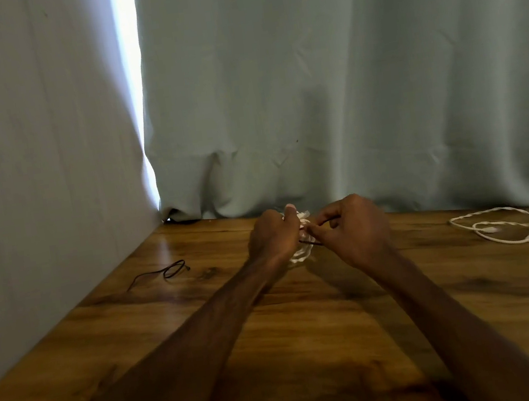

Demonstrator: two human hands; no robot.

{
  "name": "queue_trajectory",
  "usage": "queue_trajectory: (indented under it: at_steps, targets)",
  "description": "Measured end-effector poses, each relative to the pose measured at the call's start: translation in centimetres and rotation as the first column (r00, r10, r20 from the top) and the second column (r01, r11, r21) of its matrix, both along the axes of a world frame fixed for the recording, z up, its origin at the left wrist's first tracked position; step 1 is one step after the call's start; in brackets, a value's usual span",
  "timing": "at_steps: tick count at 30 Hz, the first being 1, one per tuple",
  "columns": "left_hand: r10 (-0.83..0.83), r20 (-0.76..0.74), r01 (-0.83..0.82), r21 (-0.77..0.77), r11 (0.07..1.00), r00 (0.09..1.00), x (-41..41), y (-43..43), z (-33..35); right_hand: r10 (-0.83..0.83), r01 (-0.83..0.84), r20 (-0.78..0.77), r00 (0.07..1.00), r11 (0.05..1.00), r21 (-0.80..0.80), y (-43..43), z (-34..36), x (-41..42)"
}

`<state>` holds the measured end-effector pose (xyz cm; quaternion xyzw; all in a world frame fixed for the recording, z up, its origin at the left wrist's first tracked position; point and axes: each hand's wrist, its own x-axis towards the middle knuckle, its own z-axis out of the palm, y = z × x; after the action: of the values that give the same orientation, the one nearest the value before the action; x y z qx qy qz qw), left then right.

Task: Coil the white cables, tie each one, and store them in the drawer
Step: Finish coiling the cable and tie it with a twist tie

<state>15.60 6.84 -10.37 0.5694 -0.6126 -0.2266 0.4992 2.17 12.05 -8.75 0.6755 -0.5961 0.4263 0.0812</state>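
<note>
A coiled white cable (302, 253) hangs between my two hands above the far part of the wooden table (310, 331). My left hand (273, 236) grips the coil, thumb up. My right hand (352, 232) pinches a thin dark tie (310, 243) that runs across the coil. Most of the coil is hidden behind my fingers. A second white cable (514, 225) lies loose and uncoiled on the table at the far right. No drawer is in view.
A thin dark tie (172, 269) lies looped on the table at the left. A grey-green curtain (342, 85) hangs along the table's far edge, and a pale wall (28, 167) bounds its left side.
</note>
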Motion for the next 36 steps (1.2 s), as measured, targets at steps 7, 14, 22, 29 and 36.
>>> queue_trajectory:
  at_steps: [7,14,22,29,36]
  targets:
    - [0.12,0.081,-0.091,-0.295,0.951,0.989,0.2,1.2,0.3,0.022,-0.091,0.293,0.956,0.971,0.223,0.0,-1.4,1.3]
    - [0.005,0.132,0.055,-0.446,0.893,0.991,-0.2,0.4,-0.3,-0.099,-0.129,0.659,0.746,0.949,0.288,0.7,-1.0,2.4]
    - [-0.065,0.087,0.096,-0.44,0.893,0.994,-0.3,0.3,-0.3,-0.035,-0.472,0.946,0.321,0.861,0.192,1.3,-0.1,3.6]
    - [-0.062,0.094,0.098,-0.456,0.885,0.994,0.0,0.2,0.2,-0.01,-0.642,0.998,0.056,0.765,0.044,0.9,-0.3,3.7]
    - [-0.106,0.202,0.188,-0.446,0.875,0.974,0.6,-0.2,0.3,-0.026,-0.643,0.996,-0.088,0.765,-0.037,1.3,-0.6,4.2]
